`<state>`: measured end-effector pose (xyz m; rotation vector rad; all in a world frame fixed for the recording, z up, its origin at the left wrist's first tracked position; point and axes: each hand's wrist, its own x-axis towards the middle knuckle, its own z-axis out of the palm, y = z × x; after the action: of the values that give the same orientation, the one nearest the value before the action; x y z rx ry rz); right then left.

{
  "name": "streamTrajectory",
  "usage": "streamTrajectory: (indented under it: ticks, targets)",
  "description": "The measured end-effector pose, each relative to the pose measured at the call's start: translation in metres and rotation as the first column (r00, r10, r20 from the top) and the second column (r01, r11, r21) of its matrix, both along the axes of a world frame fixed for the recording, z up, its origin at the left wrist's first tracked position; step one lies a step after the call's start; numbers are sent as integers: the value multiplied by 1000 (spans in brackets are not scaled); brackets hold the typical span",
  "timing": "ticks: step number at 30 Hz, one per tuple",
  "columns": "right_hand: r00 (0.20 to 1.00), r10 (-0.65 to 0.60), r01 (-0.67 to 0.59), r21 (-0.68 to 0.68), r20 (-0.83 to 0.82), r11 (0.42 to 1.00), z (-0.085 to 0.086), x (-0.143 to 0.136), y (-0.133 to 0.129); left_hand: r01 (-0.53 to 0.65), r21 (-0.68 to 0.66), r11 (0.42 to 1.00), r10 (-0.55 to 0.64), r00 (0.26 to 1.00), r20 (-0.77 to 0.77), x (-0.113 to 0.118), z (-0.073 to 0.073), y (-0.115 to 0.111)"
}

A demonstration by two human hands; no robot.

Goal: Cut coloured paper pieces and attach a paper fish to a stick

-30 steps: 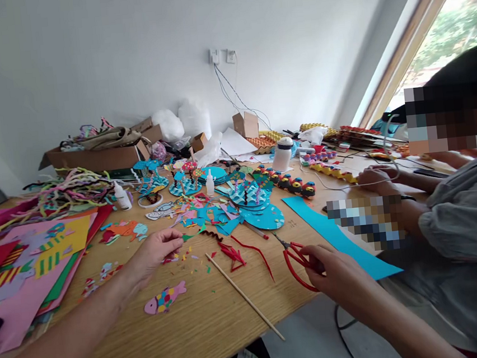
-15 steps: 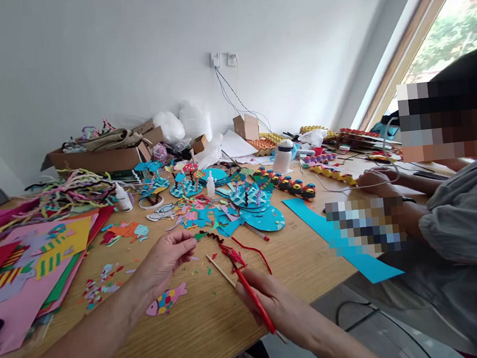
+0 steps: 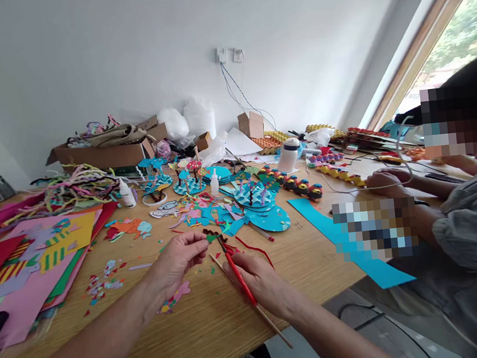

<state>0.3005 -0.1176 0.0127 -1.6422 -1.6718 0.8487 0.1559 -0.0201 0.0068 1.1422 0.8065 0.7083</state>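
Observation:
My left hand (image 3: 186, 254) pinches a small green piece (image 3: 211, 237) between thumb and fingertips, near a dark brown curled pipe cleaner (image 3: 221, 238). Red-handled scissors (image 3: 240, 274) are in my right hand (image 3: 259, 281), their blades pointing up at the green piece. A thin wooden stick (image 3: 273, 326) runs beneath my right hand toward the table's front edge. Just beyond that hand lies a red pipe cleaner (image 3: 255, 246). A pink paper fish (image 3: 181, 293) with coloured dots is partly hidden behind my left wrist.
Coloured paper sheets (image 3: 18, 307) are stacked at the left. Blue discs (image 3: 271, 219), paper scraps and glue bottles (image 3: 127, 193) fill the middle. A long blue strip (image 3: 355, 252) lies at the right, by a person in a grey sleeve (image 3: 465, 219). Boxes (image 3: 101, 156) stand along the wall.
My right hand has moved up and left, bringing the scissor blades to the green piece by my left fingertips. The view has shifted slightly, and my left forearm covers more of the pink fish.

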Motion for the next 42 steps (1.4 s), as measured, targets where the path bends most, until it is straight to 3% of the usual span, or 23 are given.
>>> streamTrajectory:
  ticks: [8,12,17,30,42]
  targets:
    - [999,-31,31,17,-18,999,-13,3,6,-14,-18,1000,13,1000,-16,2,2,-4]
    - [999,-45,45,45,-2,998,-7,4,4,-50,-19,999,50,999,-10,-1,2,-2]
    - [998,5,-8,43,69,999,3,0,-1,-73,-36,997,76,991,109,-2,6,-4]
    - [991,-79,58,190,104,980,2,-13,0,-100,-173,980,157,921,356,10,16,-32]
    - [989,-102,79,201,105,976,-1,-16,4,-105,-170,980,158,928,336,7,11,-34]
